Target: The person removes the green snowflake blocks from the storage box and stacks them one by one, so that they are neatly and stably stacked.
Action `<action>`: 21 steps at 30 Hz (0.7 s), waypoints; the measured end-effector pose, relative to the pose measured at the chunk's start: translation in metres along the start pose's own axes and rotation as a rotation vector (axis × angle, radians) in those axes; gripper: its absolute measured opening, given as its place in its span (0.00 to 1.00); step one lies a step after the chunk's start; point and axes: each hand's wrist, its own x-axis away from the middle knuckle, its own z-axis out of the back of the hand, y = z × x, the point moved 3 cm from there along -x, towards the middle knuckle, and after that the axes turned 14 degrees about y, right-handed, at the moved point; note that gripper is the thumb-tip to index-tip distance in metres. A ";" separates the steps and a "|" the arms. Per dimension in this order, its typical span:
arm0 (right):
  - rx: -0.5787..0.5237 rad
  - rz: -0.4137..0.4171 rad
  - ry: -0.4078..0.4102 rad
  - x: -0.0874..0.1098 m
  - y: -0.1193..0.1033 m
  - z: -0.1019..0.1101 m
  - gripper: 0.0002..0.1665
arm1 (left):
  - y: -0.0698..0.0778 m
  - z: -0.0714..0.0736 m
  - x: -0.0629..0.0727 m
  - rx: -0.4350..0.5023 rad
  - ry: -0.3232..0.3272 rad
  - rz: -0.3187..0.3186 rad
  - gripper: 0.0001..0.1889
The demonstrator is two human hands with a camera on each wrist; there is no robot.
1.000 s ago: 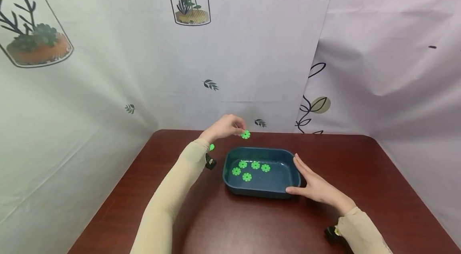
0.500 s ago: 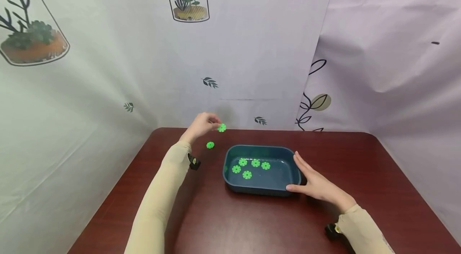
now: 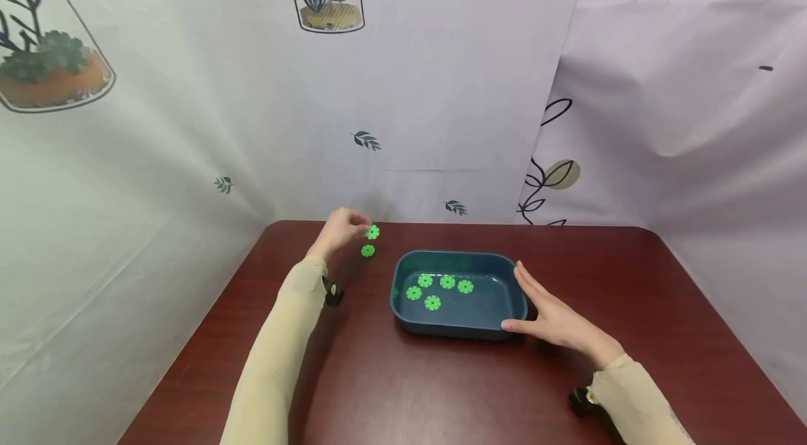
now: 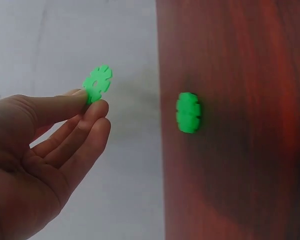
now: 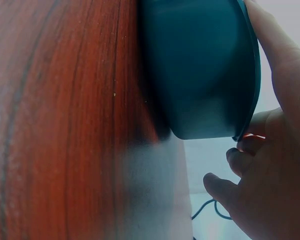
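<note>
My left hand (image 3: pixel 339 231) pinches a green notched plastic disc (image 4: pixel 97 82) between thumb and fingertips. The disc is held up near the table's far edge, left of the tray. Close below it, a second green disc (image 3: pixel 368 250) lies on the table; it looks blurred in the left wrist view. Several more notched green discs (image 3: pixel 432 303) lie flat in the left half of a dark blue-green rectangular tray (image 3: pixel 488 308). My right hand (image 3: pixel 561 322) spans the tray's right end, thumb on the near rim and fingers against the far right corner.
The brown-red wooden table (image 3: pixel 403 389) has rounded far corners. White cloth (image 3: pixel 429 108) printed with plants hangs behind it and along both sides. Black camera mounts (image 3: pixel 333 292) sit on the cream sleeves at both wrists.
My left hand has moved left with the disc, away from above the tray's back edge, and come down slightly beside the lone disc. My right hand and the tray stay put.
</note>
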 end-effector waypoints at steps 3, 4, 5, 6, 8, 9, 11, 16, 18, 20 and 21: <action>0.004 0.003 0.003 0.000 0.001 0.000 0.68 | -0.008 -0.004 0.001 0.005 -0.004 0.033 0.08; 0.005 0.006 0.003 -0.001 0.001 0.001 0.68 | -0.010 -0.006 0.002 -0.001 -0.004 0.040 0.08; 0.006 0.008 0.005 -0.001 0.001 0.001 0.68 | -0.012 -0.007 0.003 -0.010 0.000 0.048 0.09; 0.004 0.010 0.004 -0.001 0.001 0.001 0.68 | -0.013 -0.008 0.004 -0.019 0.003 0.055 0.09; 0.001 0.013 0.005 -0.001 0.001 0.001 0.68 | -0.016 -0.010 0.005 -0.033 0.011 0.065 0.09; 0.000 0.012 0.005 -0.001 0.001 0.001 0.68 | -0.018 -0.011 0.005 -0.044 0.013 0.063 0.10; -0.001 0.011 0.005 -0.002 0.001 0.001 0.68 | -0.021 -0.014 0.006 -0.063 0.018 0.071 0.10; 0.003 0.008 0.006 -0.002 0.002 0.001 0.68 | -0.029 -0.019 0.007 -0.111 0.029 0.080 0.10; 0.006 0.006 0.007 -0.002 0.002 0.001 0.68 | -0.031 -0.021 0.007 -0.119 0.035 0.077 0.10; 0.010 0.003 0.007 -0.003 0.002 0.001 0.69 | -0.033 -0.023 0.008 -0.120 0.039 0.077 0.10; 0.012 0.003 0.007 -0.003 0.002 0.001 0.69 | -0.033 -0.023 0.008 -0.117 0.040 0.080 0.10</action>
